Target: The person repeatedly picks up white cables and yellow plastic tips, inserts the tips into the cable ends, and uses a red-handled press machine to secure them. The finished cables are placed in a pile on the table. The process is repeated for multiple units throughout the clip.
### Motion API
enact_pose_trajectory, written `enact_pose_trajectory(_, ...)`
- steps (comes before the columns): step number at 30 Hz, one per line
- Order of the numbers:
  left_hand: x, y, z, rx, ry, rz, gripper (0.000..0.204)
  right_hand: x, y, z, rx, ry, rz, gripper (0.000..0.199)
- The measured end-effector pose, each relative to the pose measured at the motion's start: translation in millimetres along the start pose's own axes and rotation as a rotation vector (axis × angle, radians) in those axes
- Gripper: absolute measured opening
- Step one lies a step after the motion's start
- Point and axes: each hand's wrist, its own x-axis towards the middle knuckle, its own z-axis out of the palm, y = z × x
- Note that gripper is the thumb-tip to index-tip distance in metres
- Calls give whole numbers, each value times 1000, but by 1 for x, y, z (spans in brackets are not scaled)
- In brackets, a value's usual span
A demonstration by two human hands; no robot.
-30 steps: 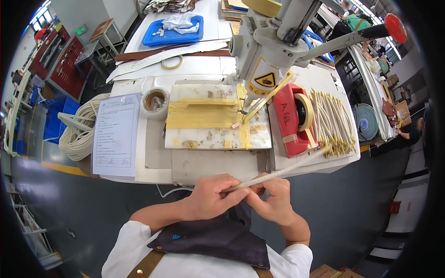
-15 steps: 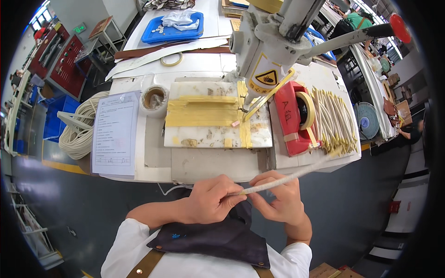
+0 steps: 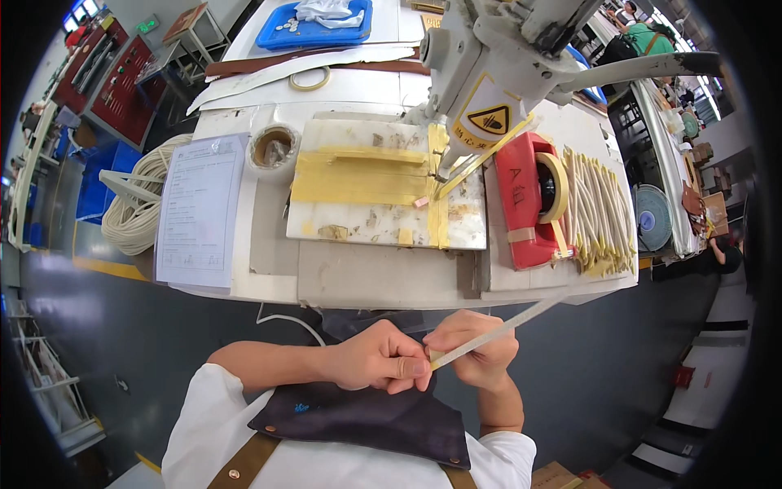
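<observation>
Just off the table's front edge, my left hand (image 3: 387, 359) pinches the end of a white cord (image 3: 509, 323) between thumb and fingers. The cord slants up to the right, across my right hand (image 3: 481, 346), whose fingers are curled in close to the pinched end. A small pale yellow piece that looks like tape (image 3: 435, 354) shows between the two hands. My right thumb is partly hidden by the cord. A red tape dispenser (image 3: 515, 200) with a yellow tape roll stands on the table, left of a bundle of cut cords (image 3: 599, 208) with yellow ends.
A grey lever press (image 3: 464, 81) rises over a white slab (image 3: 366, 232) with yellow tape strips. A paper sheet (image 3: 199, 212), a clear tape roll (image 3: 274, 151) and a coil of cord (image 3: 134, 220) are at left. A blue tray (image 3: 273, 39) lies at the back.
My hands have shifted slightly down, and my left hand has turned at the cord's end. The cord's free part now slants more steeply. The view has tilted a little.
</observation>
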Motion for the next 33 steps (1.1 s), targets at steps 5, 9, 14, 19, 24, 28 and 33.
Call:
enact_pose_trajectory(5,6,-9,0,-414,-100,-316,31,-11,8,7,281,40,103,49)
enact_pose_trajectory(9,4,-7,1,-257,9,-258,30,-14,12,11,552,88,140,78)
enact_pose_trajectory(14,-6,-14,13,1153,482,624,26,-28,16,-7,493,65,460,36)
enact_pose_trajectory(19,-10,-11,-1,1674,588,891,37,-36,4,6,770,20,609,37)
enact_pose_trajectory(24,-18,-7,-7,1836,527,880,44,-23,-15,10,597,1,682,31)
enact_pose_trajectory(28,-11,-9,-6,1665,560,884,40,-18,-15,5,329,-49,659,26)
enact_pose_trajectory(33,-14,-7,2,1488,539,574,29,-8,-18,5,-157,-100,368,32)
